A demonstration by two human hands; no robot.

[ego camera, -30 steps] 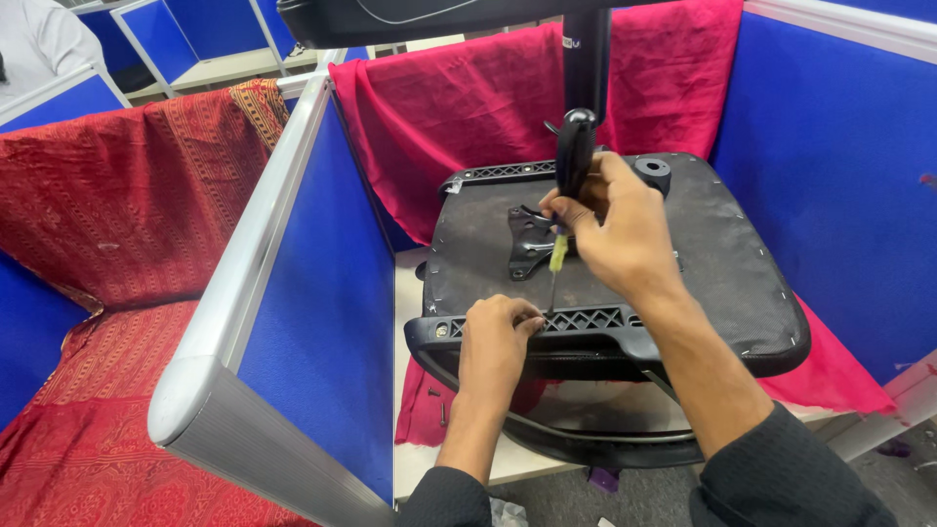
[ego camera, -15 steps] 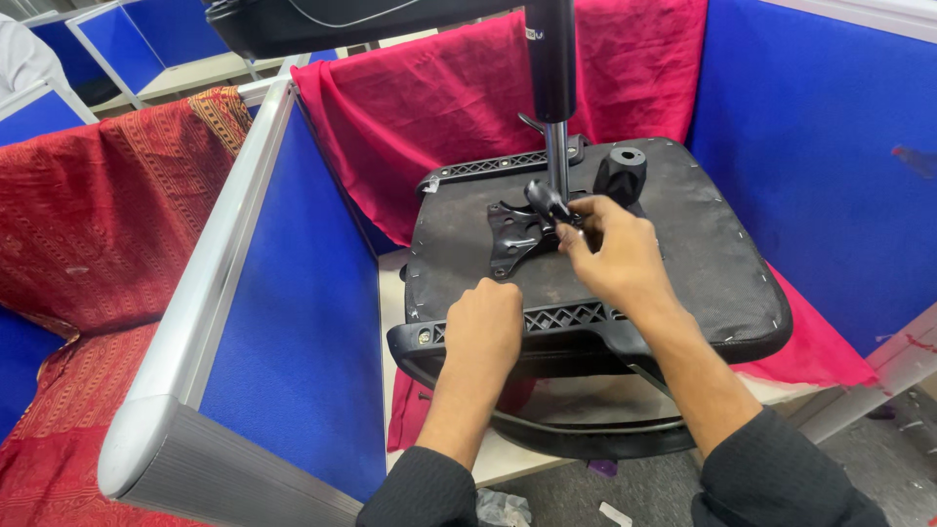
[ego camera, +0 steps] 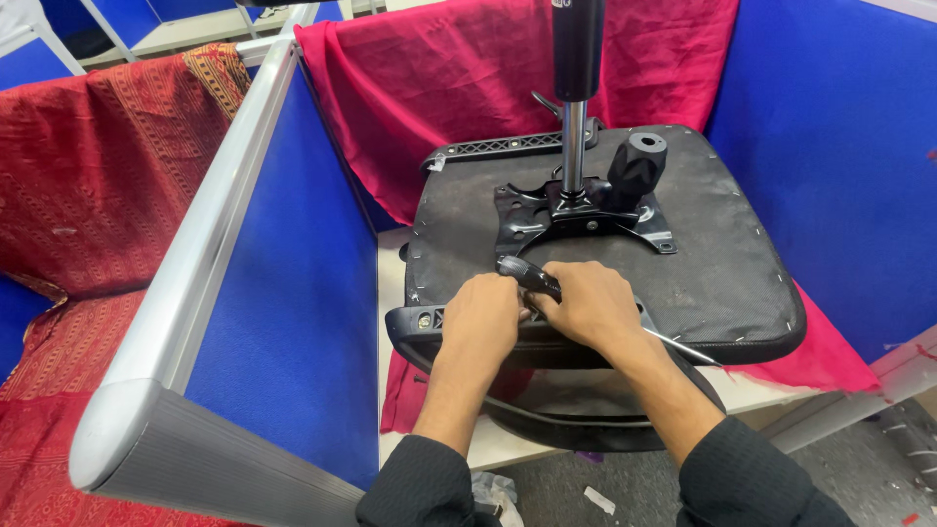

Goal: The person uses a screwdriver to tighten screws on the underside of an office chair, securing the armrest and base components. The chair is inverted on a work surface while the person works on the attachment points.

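An upturned office chair seat [ego camera: 722, 263] lies on a desk, its dark underside up. A metal mechanism plate [ego camera: 584, 217] with a gas lift column [ego camera: 576, 88] and a black knob [ego camera: 636, 168] stands on it. My right hand [ego camera: 590, 307] grips a black-handled screwdriver [ego camera: 527, 274] at the seat's near edge; the tool's metal shaft [ego camera: 683, 346] shows past my wrist. My left hand [ego camera: 478, 317] rests beside it, fingers curled over the same spot by the black armrest bracket [ego camera: 415, 327].
Blue partition panels [ego camera: 293, 322] with a grey rail [ego camera: 185, 283] stand at left and at right [ego camera: 839, 166]. Magenta cloth [ego camera: 449, 88] drapes behind the seat, patterned red cloth [ego camera: 98, 185] at left. Scraps lie on the floor [ego camera: 595, 498].
My right hand has come down from the mechanism plate to the seat's near edge, with the screwdriver, and now meets my left hand. The view has shifted, showing the plate and knob uncovered.
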